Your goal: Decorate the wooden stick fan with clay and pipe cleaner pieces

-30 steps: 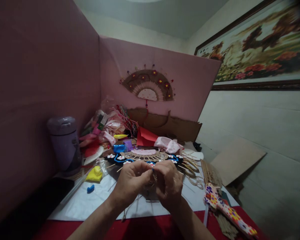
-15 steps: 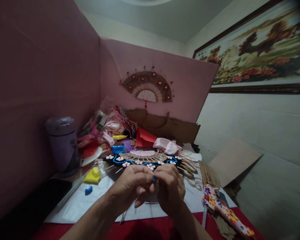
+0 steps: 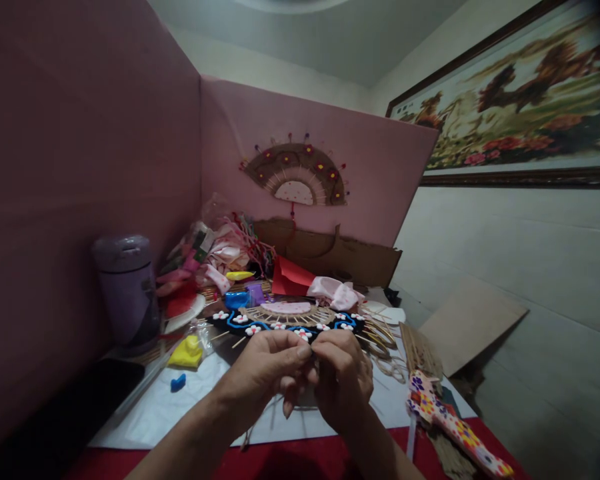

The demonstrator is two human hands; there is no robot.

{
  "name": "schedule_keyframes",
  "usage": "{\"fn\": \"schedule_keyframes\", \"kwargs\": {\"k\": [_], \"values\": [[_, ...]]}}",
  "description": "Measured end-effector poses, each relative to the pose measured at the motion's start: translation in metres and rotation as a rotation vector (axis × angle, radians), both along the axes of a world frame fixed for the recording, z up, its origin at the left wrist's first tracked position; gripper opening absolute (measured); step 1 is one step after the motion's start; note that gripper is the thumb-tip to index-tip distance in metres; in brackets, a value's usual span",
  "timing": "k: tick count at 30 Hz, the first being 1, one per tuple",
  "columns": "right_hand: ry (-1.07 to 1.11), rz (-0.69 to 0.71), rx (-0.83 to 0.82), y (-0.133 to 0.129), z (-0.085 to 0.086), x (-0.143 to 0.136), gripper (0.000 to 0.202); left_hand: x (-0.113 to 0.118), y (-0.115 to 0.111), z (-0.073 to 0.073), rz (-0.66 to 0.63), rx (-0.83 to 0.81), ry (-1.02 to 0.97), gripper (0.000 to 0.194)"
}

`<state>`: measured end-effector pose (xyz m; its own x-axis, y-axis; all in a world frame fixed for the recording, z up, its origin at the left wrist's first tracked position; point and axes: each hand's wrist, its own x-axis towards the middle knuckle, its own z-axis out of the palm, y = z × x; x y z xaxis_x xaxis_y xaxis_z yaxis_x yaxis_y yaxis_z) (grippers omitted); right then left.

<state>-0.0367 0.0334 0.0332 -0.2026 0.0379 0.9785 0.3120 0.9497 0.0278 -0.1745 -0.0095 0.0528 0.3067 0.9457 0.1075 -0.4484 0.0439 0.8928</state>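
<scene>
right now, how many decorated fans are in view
2: a brown fan with red flowers on the upright pink panel, and a black fan with white flowers on the white-covered table; others may be hidden.

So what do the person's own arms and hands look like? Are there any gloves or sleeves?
No gloves! The bare left hand and bare right hand show no rings or markings that I can see. The bare left forearm and bare right forearm get narrower toward the hands. No sleeves, watches or bracelets show on them.
</scene>
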Motion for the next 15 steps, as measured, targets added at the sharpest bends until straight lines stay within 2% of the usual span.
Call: {"fn": "schedule_keyframes", "kwargs": {"k": [5, 11, 15], "values": [[0.004, 0.038, 0.007, 0.0004, -0.0019, -0.0008, 0.017, 0.0003, -0.0012, 0.0013, -0.06, -0.041, -0.043, 0.022], [0.01, 0.057, -0.07, 0.0008, -0.0047, -0.0013, 0.021, 0.0032, -0.0001, -0.0004, 0.123, 0.108, 0.059, 0.024], [0.024, 0.058, -0.122, 0.0023, -0.0038, -0.0001, 0.02, 0.0028, 0.0008, -0.0021, 0.095, 0.11, 0.058, 0.023]]}}
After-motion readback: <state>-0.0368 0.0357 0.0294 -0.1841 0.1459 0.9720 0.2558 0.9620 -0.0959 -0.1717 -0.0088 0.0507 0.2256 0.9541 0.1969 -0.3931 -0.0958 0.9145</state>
